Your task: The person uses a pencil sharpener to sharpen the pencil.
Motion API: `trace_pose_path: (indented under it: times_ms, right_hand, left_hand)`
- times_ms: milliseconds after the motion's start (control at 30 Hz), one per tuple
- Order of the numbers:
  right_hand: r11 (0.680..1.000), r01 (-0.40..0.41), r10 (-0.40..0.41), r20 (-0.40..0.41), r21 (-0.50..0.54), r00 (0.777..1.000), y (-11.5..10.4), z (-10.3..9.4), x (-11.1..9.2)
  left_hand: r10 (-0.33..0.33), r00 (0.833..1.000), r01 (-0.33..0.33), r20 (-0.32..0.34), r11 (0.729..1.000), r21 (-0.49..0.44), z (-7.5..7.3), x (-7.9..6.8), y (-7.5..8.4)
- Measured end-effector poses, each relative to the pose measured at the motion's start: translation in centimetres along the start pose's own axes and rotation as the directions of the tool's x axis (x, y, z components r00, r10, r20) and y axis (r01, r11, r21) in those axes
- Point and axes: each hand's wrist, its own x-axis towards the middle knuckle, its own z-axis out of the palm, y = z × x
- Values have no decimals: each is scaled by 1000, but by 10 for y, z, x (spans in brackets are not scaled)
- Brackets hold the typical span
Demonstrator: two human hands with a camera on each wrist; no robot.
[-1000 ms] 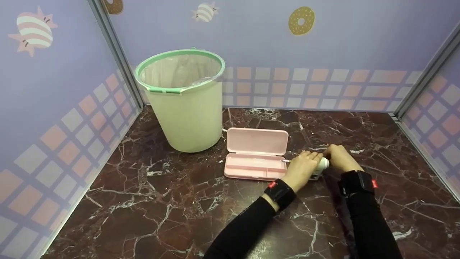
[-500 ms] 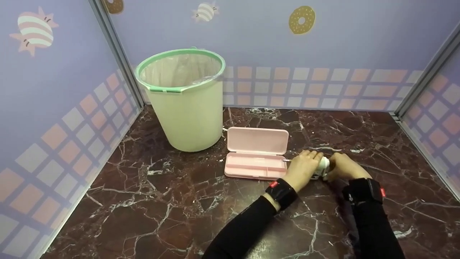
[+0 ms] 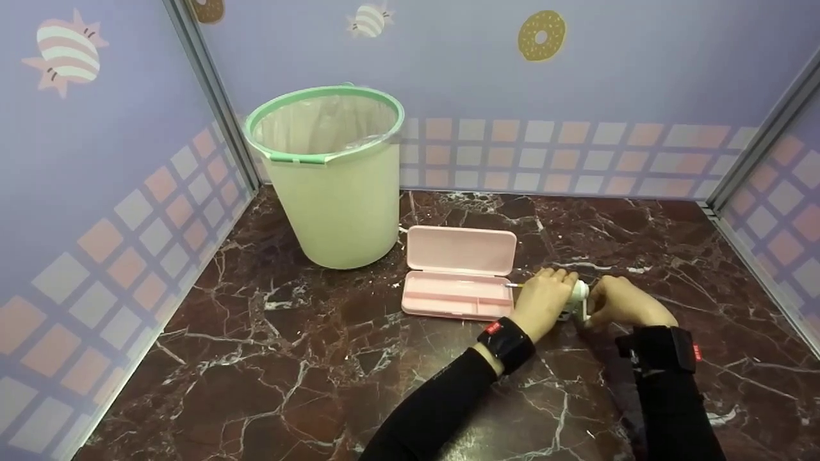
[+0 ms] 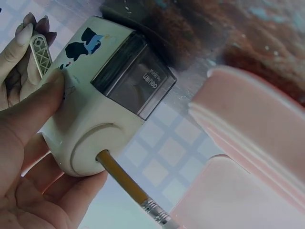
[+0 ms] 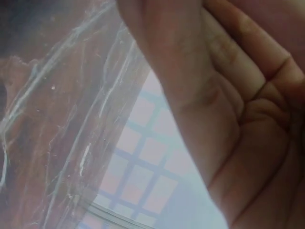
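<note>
A white crank pencil sharpener [image 4: 90, 114] with a dark clear shavings drawer stands on the table, gripped by my left hand [image 3: 543, 299], thumb on one side and fingers round the other. From its round front hole sticks a yellow pencil [image 4: 125, 179], its metal ferrule outward. On the opposite end, my right hand [image 3: 628, 302] pinches the end of the crank [image 4: 41, 53] with thumb and fingers. The right wrist view shows mostly the palm [image 5: 252, 129], with the crank out of sight there. The pencil's eraser end reaches over a pink pencil case [image 3: 461, 250] lying with its lid up.
A pale green bin [image 3: 339, 211] with a green rim and plastic liner stands at the back left. Patterned panels [image 3: 474, 70] enclose the marble-look table [image 3: 307, 371] at the back and sides. Small crumbs lie near the bin and case.
My right hand has swung down and to the right round the sharpener, turning the crank, whose arm now shows slanting low. My left hand stays in place on the sharpener.
</note>
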Motion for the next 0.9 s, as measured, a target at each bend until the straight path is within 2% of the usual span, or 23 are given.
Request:
trace_pose_path:
  times_ms: [300,633,900]
  right_hand:
    - [999,29,-29,3,-30,1000,-7,-7,-7]
    - [994,110,-110,-28,-29,993,-9,-13,-12]
    - [993,119,-119,-39,4,992,-10,-15,-15]
  left_hand:
    - [-16,999,18,47,999,-37,-4,2,3]
    - [-29,999,32,42,998,-60,-7,3,2]
    - [-46,999,47,29,998,-39,-6,3,2]
